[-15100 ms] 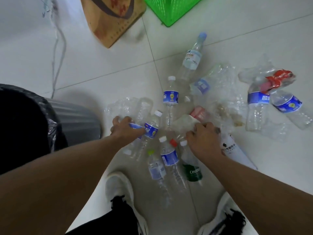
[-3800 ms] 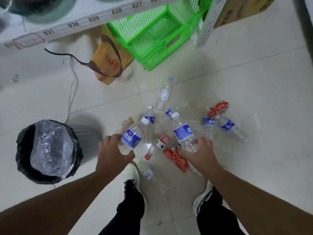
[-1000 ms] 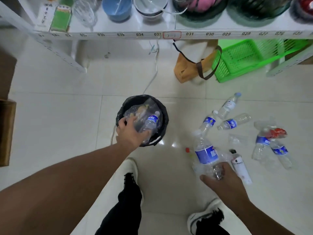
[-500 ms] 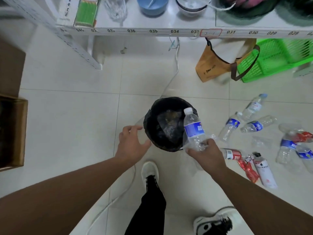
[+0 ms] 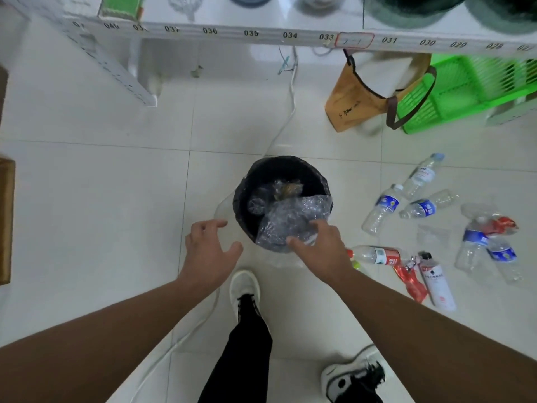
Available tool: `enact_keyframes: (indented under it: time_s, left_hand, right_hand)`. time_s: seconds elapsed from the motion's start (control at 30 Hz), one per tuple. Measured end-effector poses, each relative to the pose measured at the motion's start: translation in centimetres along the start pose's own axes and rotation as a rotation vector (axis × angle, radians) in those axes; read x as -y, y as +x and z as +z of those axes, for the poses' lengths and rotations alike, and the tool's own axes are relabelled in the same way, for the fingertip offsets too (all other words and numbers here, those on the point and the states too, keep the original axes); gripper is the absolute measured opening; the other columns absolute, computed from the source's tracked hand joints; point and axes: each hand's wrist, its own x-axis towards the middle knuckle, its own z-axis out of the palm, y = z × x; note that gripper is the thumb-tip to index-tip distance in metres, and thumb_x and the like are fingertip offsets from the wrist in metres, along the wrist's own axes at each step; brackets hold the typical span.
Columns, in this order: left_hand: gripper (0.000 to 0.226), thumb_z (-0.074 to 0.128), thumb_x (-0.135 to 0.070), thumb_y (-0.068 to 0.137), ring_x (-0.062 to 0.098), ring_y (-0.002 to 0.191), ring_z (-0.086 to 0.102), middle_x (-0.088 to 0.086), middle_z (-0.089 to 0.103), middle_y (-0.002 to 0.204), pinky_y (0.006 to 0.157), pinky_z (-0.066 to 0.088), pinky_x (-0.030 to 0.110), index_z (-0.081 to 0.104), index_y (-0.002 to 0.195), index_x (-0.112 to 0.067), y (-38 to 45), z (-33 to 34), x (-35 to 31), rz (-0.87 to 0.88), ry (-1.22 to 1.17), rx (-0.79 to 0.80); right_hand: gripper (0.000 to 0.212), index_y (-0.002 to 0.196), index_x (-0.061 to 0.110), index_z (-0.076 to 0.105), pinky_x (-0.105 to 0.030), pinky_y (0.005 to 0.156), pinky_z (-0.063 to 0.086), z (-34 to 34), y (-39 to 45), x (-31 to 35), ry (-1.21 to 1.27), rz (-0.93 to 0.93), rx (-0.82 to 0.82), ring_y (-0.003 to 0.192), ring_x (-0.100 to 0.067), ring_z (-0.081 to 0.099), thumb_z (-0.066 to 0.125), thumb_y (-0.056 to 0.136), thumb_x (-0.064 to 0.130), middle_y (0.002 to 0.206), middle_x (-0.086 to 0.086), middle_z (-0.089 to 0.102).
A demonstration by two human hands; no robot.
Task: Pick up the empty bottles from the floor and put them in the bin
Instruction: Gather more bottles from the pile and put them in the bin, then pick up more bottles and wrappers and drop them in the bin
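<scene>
The black-lined bin (image 5: 279,165) stands on the tiled floor just ahead of me, with crumpled clear plastic and bottles (image 5: 293,218) inside. My right hand (image 5: 319,250) hovers over its near rim, fingers spread, touching that plastic. My left hand (image 5: 209,251) is open and empty, just left of the bin. To the right, several empty bottles lie on the floor: two with blue labels (image 5: 383,205) (image 5: 425,206), a pale-capped one (image 5: 422,175), a red-labelled one (image 5: 377,254), a white one (image 5: 436,283) and two more blue-labelled ones (image 5: 473,242).
A numbered white shelf (image 5: 250,33) spans the top. Under it are a brown bag (image 5: 351,106) and a green basket (image 5: 465,91). A white cable (image 5: 286,120) trails past the bin. A red wrapper (image 5: 409,282) lies among the bottles. My shoes (image 5: 244,285) stand near the bin.
The blue-labelled bottle that my right hand carried over the bin is gone from it; the hand now rests spread on plastic inside. My left hand stays open beside the bin.
</scene>
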Motion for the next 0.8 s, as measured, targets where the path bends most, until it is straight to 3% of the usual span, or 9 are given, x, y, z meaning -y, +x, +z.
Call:
enact_keyframes:
  time_s: [0.27, 0.67, 0.8]
  left_hand:
    - [0.058, 0.071, -0.043, 0.091, 0.023, 0.144, 0.030, 0.000, 0.038, 0.149, 0.110, 0.031, 0.037, 0.051, 0.145, -0.033, -1.6, 3.1, -4.7, 0.089, 0.040, 0.019]
    - [0.056, 0.079, -0.032, 0.085, 0.029, 0.137, 0.042, 0.001, 0.040, 0.143, 0.112, 0.039, 0.044, 0.056, 0.136, -0.032, -8.9, 14.5, -13.1, 0.263, 0.220, 0.119]
    - [0.058, 0.079, -0.032, 0.085, 0.034, 0.141, 0.039, 0.008, 0.041, 0.146, 0.116, 0.036, 0.048, 0.056, 0.139, -0.028, -11.9, 19.2, -15.8, 0.278, 0.243, 0.153]
  right_hand:
    - [0.065, 0.139, 0.025, 0.058, -0.035, 0.097, 0.050, -6.2, -4.5, -9.4, 0.177, 0.117, -0.042, 0.123, -0.020, 0.062, 0.081, 0.085, 0.054, 0.137, -0.003, 0.058]
    - [0.078, 0.140, 0.027, 0.056, -0.031, 0.082, 0.051, -14.1, -13.1, -28.9, 0.352, 0.312, -0.127, 0.107, -0.017, 0.064, 0.088, 0.074, 0.055, 0.127, 0.001, 0.058]
    - [0.082, 0.141, 0.029, 0.054, -0.032, 0.090, 0.052, -15.6, -16.0, -35.0, 0.371, 0.359, -0.134, 0.115, -0.018, 0.062, 0.087, 0.072, 0.060, 0.130, 0.001, 0.057]
